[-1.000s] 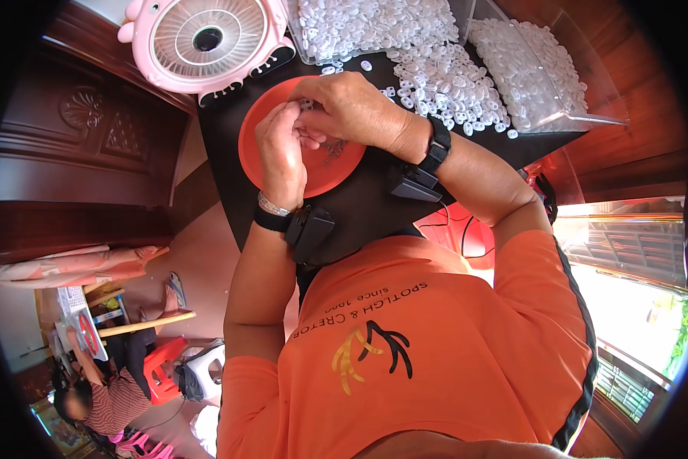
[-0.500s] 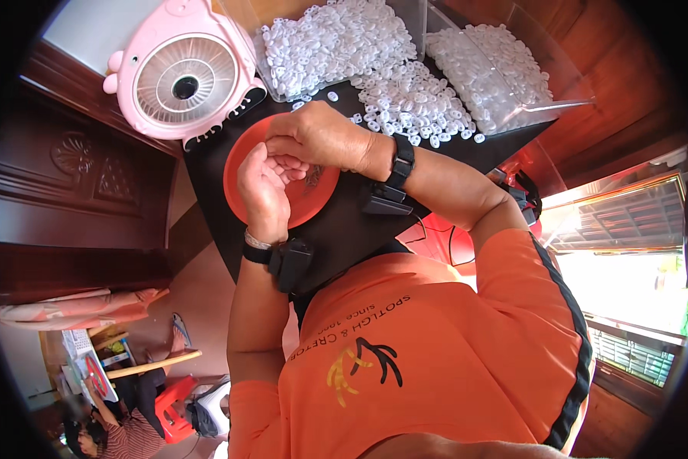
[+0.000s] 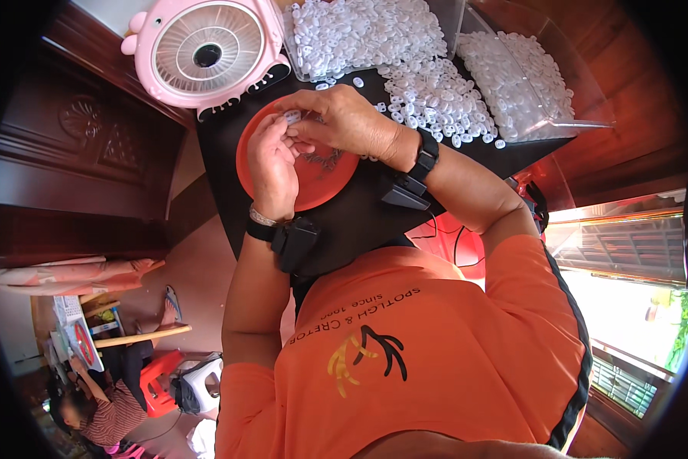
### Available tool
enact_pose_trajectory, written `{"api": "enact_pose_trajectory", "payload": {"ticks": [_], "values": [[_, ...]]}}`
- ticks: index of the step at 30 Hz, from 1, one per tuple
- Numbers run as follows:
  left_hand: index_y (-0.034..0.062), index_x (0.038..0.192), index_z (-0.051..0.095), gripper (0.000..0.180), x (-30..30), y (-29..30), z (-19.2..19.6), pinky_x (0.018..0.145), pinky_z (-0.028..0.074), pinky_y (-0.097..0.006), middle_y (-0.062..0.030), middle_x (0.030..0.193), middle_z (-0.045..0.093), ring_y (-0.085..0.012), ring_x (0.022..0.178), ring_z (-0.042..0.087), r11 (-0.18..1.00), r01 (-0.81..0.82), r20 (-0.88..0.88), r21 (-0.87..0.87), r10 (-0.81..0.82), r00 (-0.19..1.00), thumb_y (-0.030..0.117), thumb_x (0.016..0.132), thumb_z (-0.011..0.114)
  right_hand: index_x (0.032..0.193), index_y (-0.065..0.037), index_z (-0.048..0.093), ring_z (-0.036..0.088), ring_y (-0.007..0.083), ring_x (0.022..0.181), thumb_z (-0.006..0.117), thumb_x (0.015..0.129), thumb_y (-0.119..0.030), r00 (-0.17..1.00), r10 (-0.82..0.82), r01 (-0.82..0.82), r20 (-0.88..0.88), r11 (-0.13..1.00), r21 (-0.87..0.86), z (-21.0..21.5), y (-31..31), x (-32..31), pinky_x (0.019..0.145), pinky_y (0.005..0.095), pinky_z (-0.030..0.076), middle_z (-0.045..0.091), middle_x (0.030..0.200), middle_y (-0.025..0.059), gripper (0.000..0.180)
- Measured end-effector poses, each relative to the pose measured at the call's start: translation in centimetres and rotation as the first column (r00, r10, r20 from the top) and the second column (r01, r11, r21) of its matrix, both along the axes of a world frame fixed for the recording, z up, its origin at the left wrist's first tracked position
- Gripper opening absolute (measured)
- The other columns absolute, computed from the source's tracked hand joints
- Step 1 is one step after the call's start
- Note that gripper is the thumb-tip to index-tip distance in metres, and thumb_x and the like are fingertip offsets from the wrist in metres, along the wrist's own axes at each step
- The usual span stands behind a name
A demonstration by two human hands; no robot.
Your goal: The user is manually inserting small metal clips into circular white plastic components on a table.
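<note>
Over an orange plate (image 3: 325, 191) on a black desk (image 3: 359, 222), the left hand (image 3: 271, 161) pinches a small white plastic piece (image 3: 291, 117) at its fingertips, and the right hand (image 3: 344, 122) meets it there, fingers curled in. A thin chain (image 3: 325, 159) lies on the plate beneath them. Farther off, loose white pieces (image 3: 435, 96) spread across the desk beside a clear tray (image 3: 543, 92), and a pink fan (image 3: 206, 50) stands far left

Small white piece (image 3: 292, 116): pinched between the fingertips of both hands, held just above the orange dish; its exact shape cannot be told.
Orange dish (image 3: 325, 187): round, shallow, set flat on the black table top, partly covered by the hands.
Chain (image 3: 325, 159): thin, metallic, lying loosely in the dish.
</note>
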State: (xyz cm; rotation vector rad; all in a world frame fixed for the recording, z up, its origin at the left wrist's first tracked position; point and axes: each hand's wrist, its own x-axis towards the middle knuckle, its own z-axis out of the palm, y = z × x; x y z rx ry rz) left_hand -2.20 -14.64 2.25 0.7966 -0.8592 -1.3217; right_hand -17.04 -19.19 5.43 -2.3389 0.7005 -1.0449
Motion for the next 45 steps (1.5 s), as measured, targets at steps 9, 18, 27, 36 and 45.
{"api": "enact_pose_trajectory", "payload": {"ticks": [9, 18, 27, 36, 45], "values": [[0.0024, 0.094, 0.058, 0.02, -0.5, 0.4, 0.8, 0.054, 0.044, -0.024, -0.0059, 0.081, 0.063, -0.0135, 0.061, 0.058, 0.997, -0.074, 0.12, 0.034, 0.07, 0.99, 0.019, 0.089, 0.048, 0.114, -0.009, 0.061, 0.067, 0.0256, 0.079, 0.068, 0.075, -0.015, 1.0, -0.014, 0.014, 0.011, 1.0, 0.006, 0.3, 0.4, 0.1, 0.069, 0.032, 0.054, 0.068, 0.091, 0.0109, 0.04], [0.0024, 0.082, 0.059, 0.018, -1.0, 0.2, 0.1, 0.049, 0.04, -0.021, -0.0039, 0.07, 0.06, -0.0101, 0.053, 0.054, 0.985, -0.17, 0.168, 0.022, 0.164, 0.972, 0.014, 0.089, 0.048, 0.084, -0.005, 0.064, 0.062, 0.0293, 0.069, 0.065, 0.068, -0.015, 0.992, -0.126, 0.121, 0.001, 0.945, -0.303, 0.2, 0.9, 0.3, 0.062, 0.0377, 0.051, 0.063, 0.076, 0.0107, 0.018], [0.0024, 0.08, 0.059, 0.017, -1.3, 0.5, 0.4, 0.05, 0.04, -0.022, -0.0026, 0.071, 0.058, -0.0093, 0.055, 0.052, 0.975, -0.207, 0.166, -0.085, 0.218, 0.962, 0.013, 0.089, 0.048, 0.081, -0.005, 0.063, 0.062, 0.0319, 0.062, 0.063, 0.071, -0.012, 0.991, -0.122, 0.133, 0.054, 0.945, -0.299, 0.6, 1.3, 0.7, 0.056, 0.0378, 0.051, 0.062, 0.07, 0.0116, 0.013], [0.0041, 0.079, 0.056, 0.019, -1.6, 1.4, 1.0, 0.053, 0.038, -0.02, 0.0016, 0.069, 0.052, -0.006, 0.061, 0.048, 0.933, -0.243, 0.15, -0.267, 0.289, 0.945, 0.017, 0.091, 0.048, 0.083, -0.004, 0.062, 0.063, 0.0301, 0.066, 0.064, 0.072, -0.011, 0.996, -0.08, 0.059, -0.046, 0.937, -0.346, 3.0, 2.5, 0.4, 0.058, 0.0361, 0.051, 0.063, 0.073, 0.0121, 0.013], [0.0019, 0.085, 0.057, 0.018, -1.1, 2.0, 2.7, 0.055, 0.038, -0.022, -0.0015, 0.066, 0.053, -0.0092, 0.059, 0.05, 0.961, -0.166, 0.209, -0.222, 0.213, 0.954, 0.017, 0.089, 0.047, 0.097, -0.01, 0.068, 0.065, 0.0287, 0.075, 0.07, 0.075, -0.02, 0.617, -0.78, 0.647, 0.106, 0.426, -0.632, 10.9, -0.8, -10.9, 0.065, 0.0342, 0.052, 0.067, 0.09, 0.01, 0.024]]}}
